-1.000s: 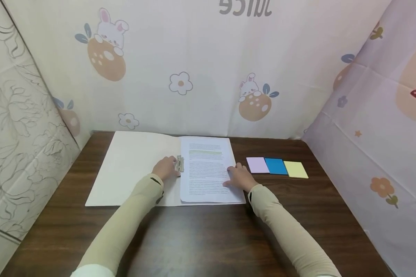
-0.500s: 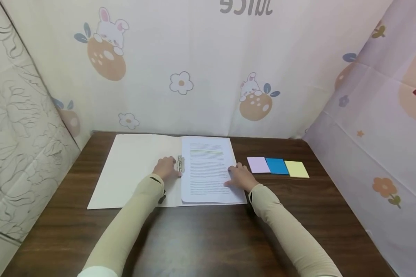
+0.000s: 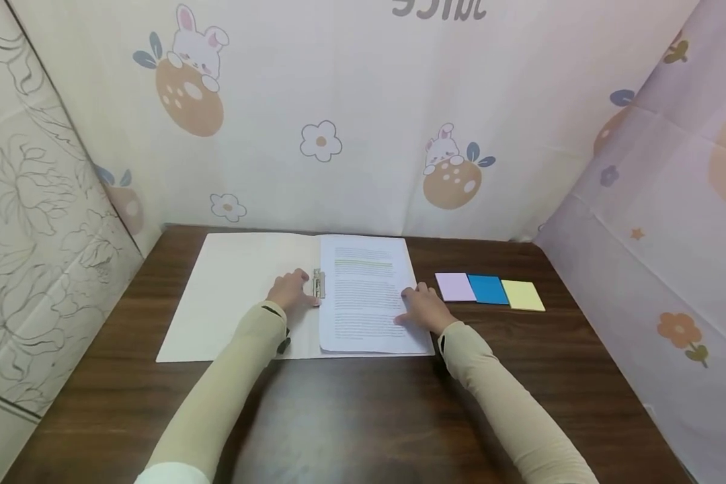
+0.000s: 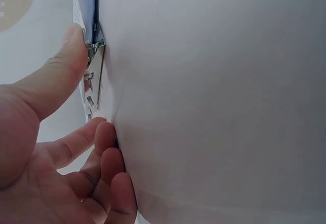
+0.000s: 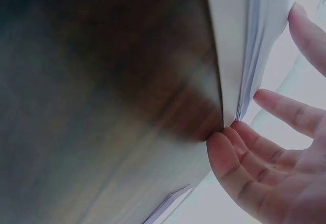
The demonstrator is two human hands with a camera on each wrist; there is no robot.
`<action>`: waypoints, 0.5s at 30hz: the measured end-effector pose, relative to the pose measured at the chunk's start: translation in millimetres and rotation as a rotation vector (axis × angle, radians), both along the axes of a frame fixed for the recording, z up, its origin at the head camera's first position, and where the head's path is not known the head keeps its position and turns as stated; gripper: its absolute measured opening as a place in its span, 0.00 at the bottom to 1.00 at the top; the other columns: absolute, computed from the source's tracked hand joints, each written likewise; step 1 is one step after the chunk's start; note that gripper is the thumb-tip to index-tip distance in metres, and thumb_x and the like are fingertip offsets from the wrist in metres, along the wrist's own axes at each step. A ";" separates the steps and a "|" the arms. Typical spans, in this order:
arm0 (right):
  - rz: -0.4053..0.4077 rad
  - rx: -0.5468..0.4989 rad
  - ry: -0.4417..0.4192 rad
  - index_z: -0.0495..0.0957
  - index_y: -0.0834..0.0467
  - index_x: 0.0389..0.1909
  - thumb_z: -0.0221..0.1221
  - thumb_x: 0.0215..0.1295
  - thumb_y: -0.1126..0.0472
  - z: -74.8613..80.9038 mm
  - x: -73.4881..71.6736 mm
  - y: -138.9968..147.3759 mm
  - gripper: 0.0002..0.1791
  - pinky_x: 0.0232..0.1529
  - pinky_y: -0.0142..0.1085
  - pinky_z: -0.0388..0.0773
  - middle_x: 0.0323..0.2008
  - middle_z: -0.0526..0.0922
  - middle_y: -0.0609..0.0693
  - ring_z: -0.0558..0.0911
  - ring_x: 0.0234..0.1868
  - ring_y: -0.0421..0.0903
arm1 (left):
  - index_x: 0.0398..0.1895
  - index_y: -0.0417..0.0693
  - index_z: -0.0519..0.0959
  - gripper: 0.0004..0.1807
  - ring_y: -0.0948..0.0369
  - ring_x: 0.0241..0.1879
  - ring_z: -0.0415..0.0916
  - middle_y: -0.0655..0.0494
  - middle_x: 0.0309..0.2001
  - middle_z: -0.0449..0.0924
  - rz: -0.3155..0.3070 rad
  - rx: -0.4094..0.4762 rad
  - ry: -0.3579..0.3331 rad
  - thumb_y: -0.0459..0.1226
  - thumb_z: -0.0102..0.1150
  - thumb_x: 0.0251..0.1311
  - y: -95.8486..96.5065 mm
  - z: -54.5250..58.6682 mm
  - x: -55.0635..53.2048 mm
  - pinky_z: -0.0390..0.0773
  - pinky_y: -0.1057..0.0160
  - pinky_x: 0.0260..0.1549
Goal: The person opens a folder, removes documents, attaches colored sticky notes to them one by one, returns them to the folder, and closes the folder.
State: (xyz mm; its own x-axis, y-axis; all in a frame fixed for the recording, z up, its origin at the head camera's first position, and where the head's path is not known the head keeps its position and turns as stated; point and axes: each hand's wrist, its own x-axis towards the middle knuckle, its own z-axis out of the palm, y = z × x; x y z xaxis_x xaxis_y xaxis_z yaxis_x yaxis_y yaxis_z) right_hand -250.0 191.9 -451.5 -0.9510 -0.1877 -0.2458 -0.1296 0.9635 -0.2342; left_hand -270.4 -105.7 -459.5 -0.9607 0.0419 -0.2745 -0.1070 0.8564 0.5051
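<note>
A white folder [image 3: 236, 282] lies spread open on the table, a stack of printed papers [image 3: 363, 306] on its right half. One line of the top sheet is marked green-yellow. My left hand [image 3: 288, 290] is at the metal clip [image 3: 318, 284] by the papers' left edge. In the left wrist view its thumb [image 4: 74, 56] is at the clip, and the curled fingertips rest on the folder. At the right edge is my right hand [image 3: 427, 309]. Its fingertips [image 5: 222, 145] touch the folder and paper edges, the thumb above the papers.
To the right of the folder, a lilac sticky note pad [image 3: 456, 287], a blue one [image 3: 487, 290] and a yellow one [image 3: 523, 296] lie in a row on the dark wooden table [image 3: 351, 417]. A patterned cloth [image 3: 375, 181] hangs behind.
The whole head view has shifted slightly. The left thumb and fingers stay by the clip, and the right hand stays at the papers' right edge. The folder's left cover lies a little flatter.
</note>
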 end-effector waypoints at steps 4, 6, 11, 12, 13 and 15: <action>-0.002 0.009 0.015 0.71 0.63 0.63 0.70 0.54 0.47 1.4 0.5 2.9 0.39 0.48 0.48 0.72 0.54 0.70 0.65 0.69 0.49 0.56 | 0.64 0.44 0.67 0.39 0.44 0.61 0.68 0.41 0.61 0.73 -0.001 0.003 0.004 0.50 0.70 0.53 3.6 2.1 -1.5 0.69 0.47 0.61; -0.003 0.007 0.010 0.71 0.62 0.63 0.70 0.54 0.47 1.2 0.4 2.6 0.39 0.49 0.48 0.72 0.55 0.70 0.65 0.69 0.49 0.57 | 0.65 0.43 0.67 0.39 0.44 0.61 0.68 0.41 0.62 0.73 -0.016 0.014 -0.005 0.50 0.69 0.54 1.8 3.4 -1.8 0.68 0.47 0.61; -0.001 -0.003 -0.011 0.71 0.61 0.63 0.70 0.55 0.46 -1.9 -0.5 -1.4 0.38 0.48 0.47 0.72 0.55 0.69 0.64 0.68 0.50 0.55 | 0.66 0.40 0.65 0.38 0.43 0.65 0.66 0.39 0.65 0.70 -0.068 0.077 -0.086 0.50 0.66 0.58 -11.8 7.7 -4.0 0.66 0.47 0.64; -0.001 -0.004 -0.011 0.71 0.61 0.63 0.70 0.55 0.46 -2.1 -0.4 -1.8 0.38 0.48 0.47 0.72 0.55 0.69 0.64 0.68 0.49 0.55 | 0.66 0.39 0.65 0.38 0.43 0.66 0.66 0.38 0.66 0.69 -0.079 0.094 -0.101 0.50 0.65 0.59 -13.9 8.2 -5.4 0.66 0.46 0.65; -0.002 -0.001 -0.012 0.71 0.60 0.63 0.70 0.54 0.46 -2.3 -0.2 -1.7 0.38 0.48 0.47 0.72 0.54 0.69 0.64 0.68 0.49 0.55 | 0.67 0.38 0.64 0.38 0.42 0.66 0.66 0.37 0.66 0.69 -0.097 0.104 -0.107 0.50 0.63 0.60 -15.3 7.8 -7.1 0.66 0.46 0.65; -0.007 0.004 -0.013 0.71 0.61 0.63 0.70 0.55 0.46 -2.4 0.7 -0.3 0.38 0.48 0.47 0.72 0.54 0.69 0.64 0.69 0.49 0.55 | 0.67 0.36 0.63 0.38 0.42 0.66 0.66 0.34 0.65 0.68 -0.121 0.138 -0.118 0.50 0.61 0.62 -16.5 7.2 -10.2 0.65 0.46 0.65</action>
State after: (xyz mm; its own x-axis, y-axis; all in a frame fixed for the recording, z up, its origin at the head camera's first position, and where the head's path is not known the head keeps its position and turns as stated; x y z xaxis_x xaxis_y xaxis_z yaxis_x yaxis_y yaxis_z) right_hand -249.3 191.7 -453.8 -0.9488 -0.1806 -0.2591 -0.1202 0.9652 -0.2324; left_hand -280.6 -122.1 -452.4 -0.9077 0.2000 -0.3689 -0.0730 0.7904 0.6082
